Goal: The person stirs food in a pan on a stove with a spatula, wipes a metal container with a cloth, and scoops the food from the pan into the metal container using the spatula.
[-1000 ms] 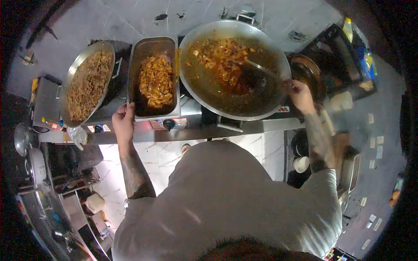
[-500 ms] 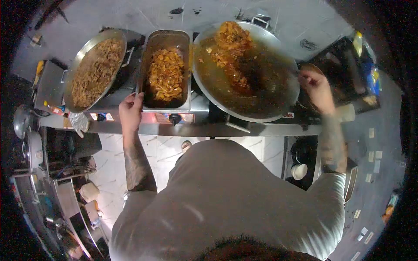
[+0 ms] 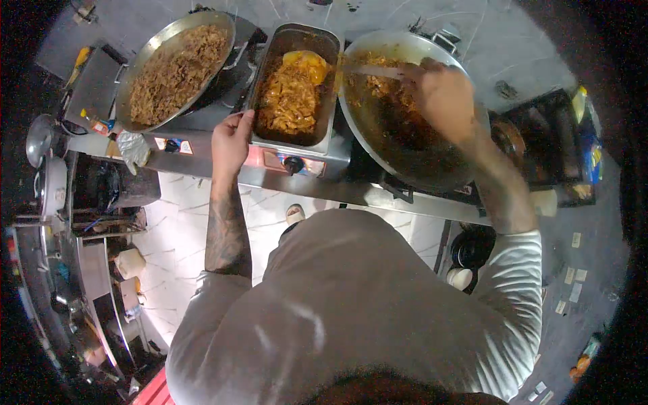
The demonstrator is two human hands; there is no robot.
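Note:
My left hand point(image 3: 231, 145) pinches the near-left corner of a deep rectangular metal pan point(image 3: 335, 101), which holds orange-brown cooked pieces of food point(image 3: 290, 104). My right hand point(image 3: 445, 98), blurred by motion, is closed on the handle of a ladle point(image 3: 378, 70) above a large round wok point(image 3: 368, 150). The handle points left towards the pan, where a rounded yellow-orange mass point(image 3: 307, 66) shows at the far end; the ladle's head is not clearly distinct there. Saucy reddish-brown food point(image 3: 388, 88) lies in the wok, partly hidden by my hand and forearm.
A second wok point(image 3: 229, 40) of browned minced-looking food point(image 3: 179, 74) stands left of the pan. Stove knobs point(image 3: 293, 165) line the front edge, with a glove point(image 3: 134, 150) hanging at left. A dark tray point(image 3: 550, 128) sits at the right.
My right hand has moved left from the wok's right rim to over the wok, with the ladle reaching towards the pan. A yellow-orange mass now shows in the pan. My left hand keeps its corner.

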